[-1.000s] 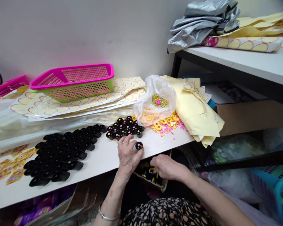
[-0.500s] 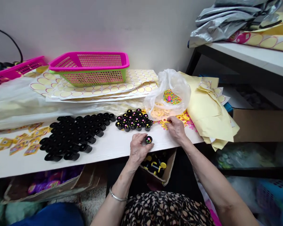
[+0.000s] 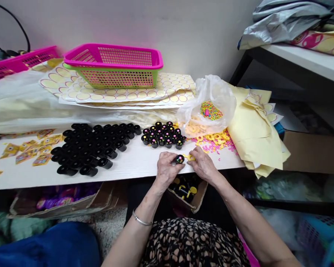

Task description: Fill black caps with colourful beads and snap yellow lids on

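Observation:
My left hand (image 3: 168,167) is closed around a small black cup (image 3: 180,159) with coloured beads and one pink bead inside, at the table's front edge. Just to its right, my right hand (image 3: 203,163) pinches a yellow plastic ring piece (image 3: 190,157), its narrow end close to the cup's rim. Behind my hands stands a cluster of black cups with beads (image 3: 161,134). A larger group of black cups (image 3: 91,148), dark inside, covers the table to the left. Yellow ring pieces (image 3: 218,138) and pink beads (image 3: 211,147) lie loose beyond my right hand.
A clear plastic bag (image 3: 221,89) holds multicoloured beads. A pink and green basket (image 3: 114,66) rests on printed sheets (image 3: 172,87). Yellow paper (image 3: 256,129) hangs over the table's right end. Below my hands sits a cardboard box (image 3: 199,202) of black and yellow pieces.
My right hand has come from the yellow pile to the left and nearer, bringing a yellow ring piece beside the cup. My left hand still holds the cup. The camera view has shifted slightly.

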`<state>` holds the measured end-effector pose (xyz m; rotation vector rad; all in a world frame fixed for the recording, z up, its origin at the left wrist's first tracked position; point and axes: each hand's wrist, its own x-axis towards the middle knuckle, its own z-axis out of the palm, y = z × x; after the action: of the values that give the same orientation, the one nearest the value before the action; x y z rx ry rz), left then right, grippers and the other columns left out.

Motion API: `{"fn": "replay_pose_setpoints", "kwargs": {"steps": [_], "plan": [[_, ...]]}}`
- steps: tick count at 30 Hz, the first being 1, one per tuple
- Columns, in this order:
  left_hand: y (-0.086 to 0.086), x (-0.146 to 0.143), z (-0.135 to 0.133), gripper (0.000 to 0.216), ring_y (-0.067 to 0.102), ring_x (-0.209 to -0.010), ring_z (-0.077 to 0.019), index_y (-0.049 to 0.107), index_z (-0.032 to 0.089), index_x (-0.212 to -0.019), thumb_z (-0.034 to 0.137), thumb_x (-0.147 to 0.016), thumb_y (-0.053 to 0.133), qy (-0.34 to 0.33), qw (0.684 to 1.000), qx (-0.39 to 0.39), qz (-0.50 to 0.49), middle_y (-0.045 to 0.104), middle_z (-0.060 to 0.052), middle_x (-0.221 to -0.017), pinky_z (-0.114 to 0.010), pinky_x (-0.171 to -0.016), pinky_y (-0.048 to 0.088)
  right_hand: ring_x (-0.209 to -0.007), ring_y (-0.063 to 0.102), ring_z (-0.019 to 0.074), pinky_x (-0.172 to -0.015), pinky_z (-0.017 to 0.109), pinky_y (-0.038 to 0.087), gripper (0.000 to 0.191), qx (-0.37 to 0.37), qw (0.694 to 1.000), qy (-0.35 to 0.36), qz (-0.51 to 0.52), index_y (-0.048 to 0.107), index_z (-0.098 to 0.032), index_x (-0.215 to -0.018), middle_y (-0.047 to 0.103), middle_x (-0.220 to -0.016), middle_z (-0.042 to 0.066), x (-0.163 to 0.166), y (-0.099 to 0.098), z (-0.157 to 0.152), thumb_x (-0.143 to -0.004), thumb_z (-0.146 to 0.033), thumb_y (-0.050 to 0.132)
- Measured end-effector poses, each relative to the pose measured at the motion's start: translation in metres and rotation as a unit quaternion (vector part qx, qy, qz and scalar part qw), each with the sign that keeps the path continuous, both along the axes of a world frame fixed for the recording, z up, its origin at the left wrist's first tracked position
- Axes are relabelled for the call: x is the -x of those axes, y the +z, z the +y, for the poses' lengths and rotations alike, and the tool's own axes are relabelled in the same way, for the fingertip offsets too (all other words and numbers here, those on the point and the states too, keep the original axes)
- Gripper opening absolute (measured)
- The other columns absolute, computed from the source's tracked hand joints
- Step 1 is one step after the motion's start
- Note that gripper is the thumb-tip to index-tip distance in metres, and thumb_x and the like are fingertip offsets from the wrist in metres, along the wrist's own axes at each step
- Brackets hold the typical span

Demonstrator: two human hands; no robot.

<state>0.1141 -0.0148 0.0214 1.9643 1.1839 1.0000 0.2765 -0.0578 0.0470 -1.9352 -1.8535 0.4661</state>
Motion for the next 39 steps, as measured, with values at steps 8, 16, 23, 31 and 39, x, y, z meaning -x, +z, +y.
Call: {"fn": "replay_pose_setpoints", "kwargs": {"steps": [8,16,23,31,39], "plan": [[0.003,-0.004,-0.002,0.009,0.047,-0.085,-0.0199,0.067,0.019,-0.068,0.020,-0.059,0.068,-0.003,1.000,0.005,-0.006,0.061,-0.002,-0.070,-0.031,-0.075,0.043,-0.080,0.051,0.0171,-0.072,0.028,0.041,0.019,-0.105,0.987,0.044,0.109,0.056,-0.019,-0.099,0.054,-0.088,0.004,0.018,0.011,-0.001,-0.082,-0.027,0.054],[0.010,0.003,0.001,0.015,0.048,-0.083,-0.0194,0.066,0.019,-0.065,0.014,-0.052,0.061,-0.015,0.994,0.094,-0.049,0.057,-0.001,-0.067,-0.030,-0.073,0.042,-0.080,0.050,0.0162,-0.071,0.028,0.040,0.011,-0.058,0.992,0.093,0.069,0.060,-0.017,-0.089,0.051,-0.089,0.004,0.028,0.023,0.002,-0.081,-0.020,0.053],[0.026,0.010,-0.006,0.022,0.043,-0.049,-0.0053,0.065,0.010,-0.077,0.019,-0.057,0.066,-0.013,0.862,0.372,-0.345,0.057,0.001,-0.061,-0.019,-0.049,0.032,-0.082,0.052,0.0148,-0.073,0.026,0.041,0.017,-0.084,0.980,0.121,0.131,0.059,-0.017,-0.097,0.052,-0.094,0.004,0.028,0.020,0.002,-0.082,-0.017,0.051],[0.018,-0.007,-0.006,0.023,0.039,-0.043,-0.0027,0.064,0.010,-0.062,0.031,-0.059,0.072,0.013,0.862,0.353,-0.364,0.054,0.002,-0.053,-0.017,-0.043,0.027,-0.084,0.053,0.0152,-0.074,0.027,0.042,0.018,-0.092,0.973,0.121,0.174,0.061,-0.017,-0.095,0.053,-0.094,0.005,0.024,0.014,0.002,-0.078,-0.015,0.055],[0.029,-0.018,-0.007,0.030,0.036,-0.037,-0.0022,0.062,0.011,-0.058,0.037,-0.052,0.077,0.064,0.866,0.353,-0.349,0.051,0.005,-0.044,-0.017,-0.039,0.026,-0.050,0.044,0.0076,-0.045,0.020,0.036,0.024,-0.019,0.881,-0.019,0.472,0.065,-0.017,-0.086,0.055,-0.064,-0.003,0.029,-0.002,0.003,-0.066,-0.030,0.069]]}}
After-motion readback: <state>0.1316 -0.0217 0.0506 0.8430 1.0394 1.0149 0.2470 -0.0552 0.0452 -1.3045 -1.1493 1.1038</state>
